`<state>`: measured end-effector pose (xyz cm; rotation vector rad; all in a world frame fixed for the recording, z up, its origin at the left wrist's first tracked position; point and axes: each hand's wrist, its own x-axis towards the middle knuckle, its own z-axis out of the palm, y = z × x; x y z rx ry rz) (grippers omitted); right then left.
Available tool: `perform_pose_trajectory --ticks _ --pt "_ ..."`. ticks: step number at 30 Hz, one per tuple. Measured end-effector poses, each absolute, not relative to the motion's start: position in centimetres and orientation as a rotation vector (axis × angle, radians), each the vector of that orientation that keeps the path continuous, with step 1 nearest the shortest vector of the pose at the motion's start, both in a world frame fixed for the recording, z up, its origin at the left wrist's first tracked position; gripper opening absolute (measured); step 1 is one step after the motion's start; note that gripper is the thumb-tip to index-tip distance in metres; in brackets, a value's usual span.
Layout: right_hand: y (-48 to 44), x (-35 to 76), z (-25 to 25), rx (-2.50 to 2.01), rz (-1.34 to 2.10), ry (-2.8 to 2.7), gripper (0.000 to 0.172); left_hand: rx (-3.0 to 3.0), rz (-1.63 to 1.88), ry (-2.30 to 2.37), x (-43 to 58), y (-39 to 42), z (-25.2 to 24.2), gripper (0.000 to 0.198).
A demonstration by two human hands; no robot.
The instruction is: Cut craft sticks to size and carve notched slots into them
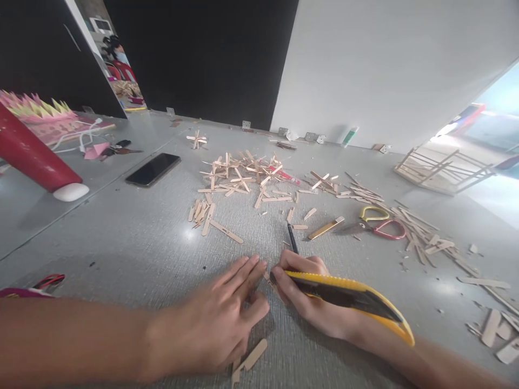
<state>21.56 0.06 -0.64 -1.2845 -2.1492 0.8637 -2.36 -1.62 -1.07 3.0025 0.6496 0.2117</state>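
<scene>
My right hand (308,292) is closed around a yellow and black box cutter (348,294), its handle slanting back over my wrist. The cutter's tip is hidden by my fingers. My left hand (227,308) lies with stretched fingers on the table, fingertips close to my right hand. Between the two hands shows a small piece of craft stick (269,279), partly hidden by them. Just beyond my right hand a slim black pen (292,237) points away. Below my left palm lie cut craft stick pieces (255,355).
On the grey table (141,237) lies a pile of craft sticks (247,173), with scissors (381,221) and more sticks (425,232) to the right. A phone (153,169), a red table leg-like post (36,146) and a stick frame (444,170) stand farther out.
</scene>
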Motion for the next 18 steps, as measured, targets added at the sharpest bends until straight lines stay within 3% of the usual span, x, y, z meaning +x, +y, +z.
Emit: perform_pose_trajectory --ticks 18 --pt "0.14 21.43 -0.51 -1.122 0.869 -2.218 0.034 3.095 0.301 0.638 -2.44 -1.12 -0.85 0.041"
